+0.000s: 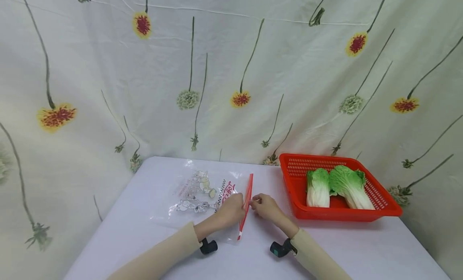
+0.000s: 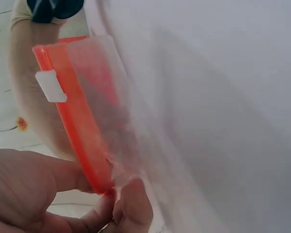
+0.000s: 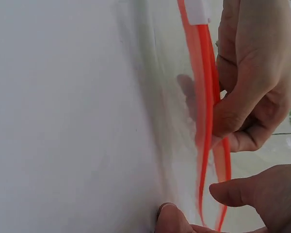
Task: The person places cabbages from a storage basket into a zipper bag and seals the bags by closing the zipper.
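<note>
A clear zip bag (image 1: 202, 195) with printed cartoon figures and red lettering lies on the table. Its red zip strip (image 1: 249, 183) carries a white slider (image 2: 52, 86) near the end closest to the person. My left hand (image 1: 231, 209) pinches the strip, its thumb (image 3: 228, 119) on one side and a finger showing through the plastic on the other. At the bag's mouth my right hand (image 1: 267, 207) has its thumb (image 3: 228, 191) and a finger (image 3: 170, 218) on either side of one red edge. The two red edges stand apart there in the right wrist view.
To the right stands a red plastic basket (image 1: 300, 213) with two napa cabbages, one upright-looking (image 1: 318, 189) and one slanted (image 1: 352, 187). A flower-printed curtain (image 1: 217, 71) hangs behind the white table (image 1: 144, 215). Each wrist carries a black camera.
</note>
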`<action>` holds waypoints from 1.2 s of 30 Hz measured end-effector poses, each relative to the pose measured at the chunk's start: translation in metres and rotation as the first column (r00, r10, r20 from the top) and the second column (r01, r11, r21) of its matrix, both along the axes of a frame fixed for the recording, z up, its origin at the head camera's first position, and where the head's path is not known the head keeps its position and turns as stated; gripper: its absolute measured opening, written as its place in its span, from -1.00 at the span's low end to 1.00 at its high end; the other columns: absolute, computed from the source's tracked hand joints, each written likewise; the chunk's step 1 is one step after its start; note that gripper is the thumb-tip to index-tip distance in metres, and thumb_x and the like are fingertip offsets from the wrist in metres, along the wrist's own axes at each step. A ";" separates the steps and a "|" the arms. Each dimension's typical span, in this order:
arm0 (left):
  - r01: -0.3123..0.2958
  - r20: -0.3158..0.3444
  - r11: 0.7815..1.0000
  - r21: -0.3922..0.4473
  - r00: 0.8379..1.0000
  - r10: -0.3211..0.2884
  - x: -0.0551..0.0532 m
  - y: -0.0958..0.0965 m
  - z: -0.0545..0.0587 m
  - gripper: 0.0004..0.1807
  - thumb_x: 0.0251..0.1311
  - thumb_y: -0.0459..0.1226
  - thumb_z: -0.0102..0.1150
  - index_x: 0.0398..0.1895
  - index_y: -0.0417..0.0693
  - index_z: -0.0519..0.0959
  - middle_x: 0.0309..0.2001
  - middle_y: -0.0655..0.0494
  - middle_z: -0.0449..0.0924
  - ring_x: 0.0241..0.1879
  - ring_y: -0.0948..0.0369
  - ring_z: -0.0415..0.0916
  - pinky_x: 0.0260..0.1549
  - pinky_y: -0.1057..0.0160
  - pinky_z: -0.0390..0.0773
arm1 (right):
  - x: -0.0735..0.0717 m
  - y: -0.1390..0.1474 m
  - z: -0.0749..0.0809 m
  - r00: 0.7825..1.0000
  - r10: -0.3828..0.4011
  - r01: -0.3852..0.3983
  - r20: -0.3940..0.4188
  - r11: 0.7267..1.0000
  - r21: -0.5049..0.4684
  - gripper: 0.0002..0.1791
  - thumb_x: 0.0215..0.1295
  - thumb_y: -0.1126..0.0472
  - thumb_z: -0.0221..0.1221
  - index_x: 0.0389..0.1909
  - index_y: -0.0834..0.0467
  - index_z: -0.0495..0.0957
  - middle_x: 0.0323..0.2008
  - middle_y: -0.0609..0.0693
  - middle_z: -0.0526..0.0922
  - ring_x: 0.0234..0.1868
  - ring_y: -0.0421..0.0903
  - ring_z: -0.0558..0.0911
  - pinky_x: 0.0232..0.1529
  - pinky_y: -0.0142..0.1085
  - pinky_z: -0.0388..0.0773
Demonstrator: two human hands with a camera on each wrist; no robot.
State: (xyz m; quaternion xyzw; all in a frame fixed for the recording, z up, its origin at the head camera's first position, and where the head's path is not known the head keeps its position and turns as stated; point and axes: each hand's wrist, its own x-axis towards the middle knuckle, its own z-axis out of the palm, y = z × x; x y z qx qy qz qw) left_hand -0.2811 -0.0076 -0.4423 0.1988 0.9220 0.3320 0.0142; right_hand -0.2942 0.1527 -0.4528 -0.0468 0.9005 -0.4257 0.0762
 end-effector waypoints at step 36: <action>-0.185 0.105 0.946 0.267 0.981 0.163 0.008 -0.048 0.072 -0.91 0.20 -0.33 0.13 -0.38 -0.19 0.48 -0.58 0.00 0.52 -0.74 0.22 0.49 -0.72 0.33 0.52 | -0.006 -0.008 0.010 0.997 -0.041 0.041 -0.072 0.999 -0.007 -0.86 0.28 0.23 0.18 -0.32 0.26 0.56 -0.51 0.03 0.60 -0.55 -0.13 0.55 -0.43 -0.33 0.62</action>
